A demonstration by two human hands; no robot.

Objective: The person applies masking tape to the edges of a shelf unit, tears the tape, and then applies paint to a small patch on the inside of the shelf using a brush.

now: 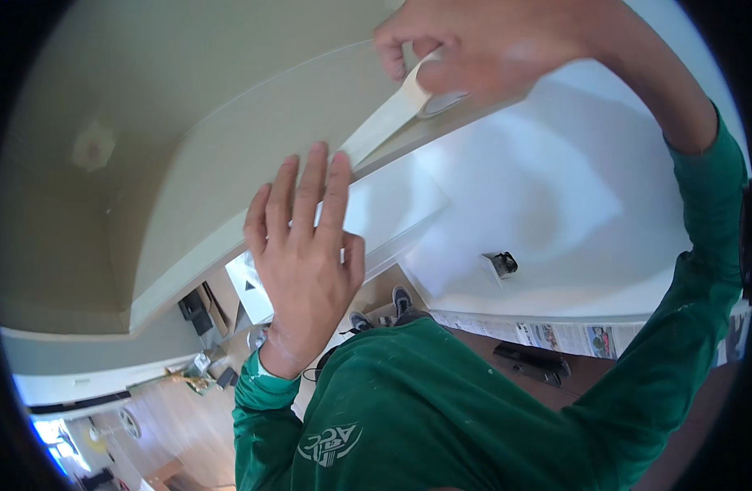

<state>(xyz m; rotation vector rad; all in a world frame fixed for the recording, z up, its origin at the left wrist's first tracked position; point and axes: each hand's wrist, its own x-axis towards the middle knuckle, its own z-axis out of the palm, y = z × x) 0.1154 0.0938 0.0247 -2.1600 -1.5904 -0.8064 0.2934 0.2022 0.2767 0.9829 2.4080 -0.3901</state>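
A roll of cream masking tape (444, 103) is gripped in my right hand (490, 53) at the upper right. From the roll a taut strip of tape (384, 123) runs down and left along the edge of a beige recessed surface (261, 123). Fingers outstretched, my left hand (306, 221) lies flat against that edge, its fingertips at the strip's lower end. What lies under those fingertips is hidden.
To the right is a white wall (548, 196) with a small dark fitting (503, 263). Newspaper sheets (589, 337) line its base, and a dark object (531, 360) lies on the brown floor beside them. Boxes and loose items (212, 311) stand below on the left.
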